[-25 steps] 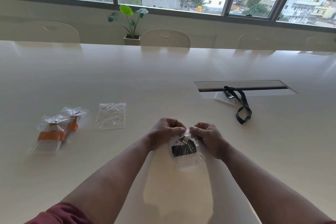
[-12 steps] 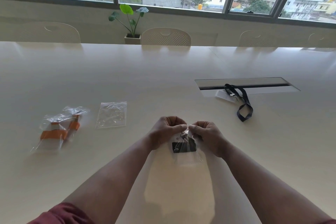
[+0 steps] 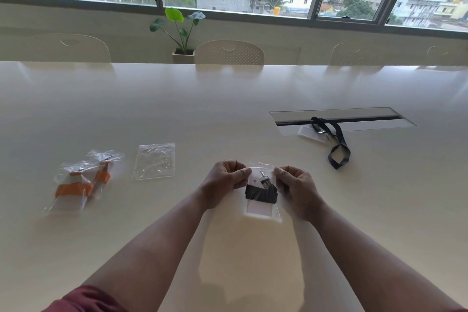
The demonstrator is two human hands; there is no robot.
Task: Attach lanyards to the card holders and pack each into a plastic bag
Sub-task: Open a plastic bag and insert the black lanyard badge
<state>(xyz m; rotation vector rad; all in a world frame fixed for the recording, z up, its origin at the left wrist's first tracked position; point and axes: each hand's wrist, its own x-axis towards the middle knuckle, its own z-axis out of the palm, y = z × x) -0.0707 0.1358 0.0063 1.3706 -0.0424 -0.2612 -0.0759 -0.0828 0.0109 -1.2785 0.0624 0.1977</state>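
Left hand: fingers curled, pinching the left top corner of the plastic bag
Right hand: fingers curled, pinching the right top corner of the same bag
Bag contents: card holder with folded black lanyard, held just above the table, near its front edge
Change: the hands, bunched together at the bag mouth a second ago, now sit apart, drawing the top edge flat
Meaning: this pack is probably being sealed
Finished: two bagged orange lanyards at left
Remaining: empty bag; loose black lanyard at right
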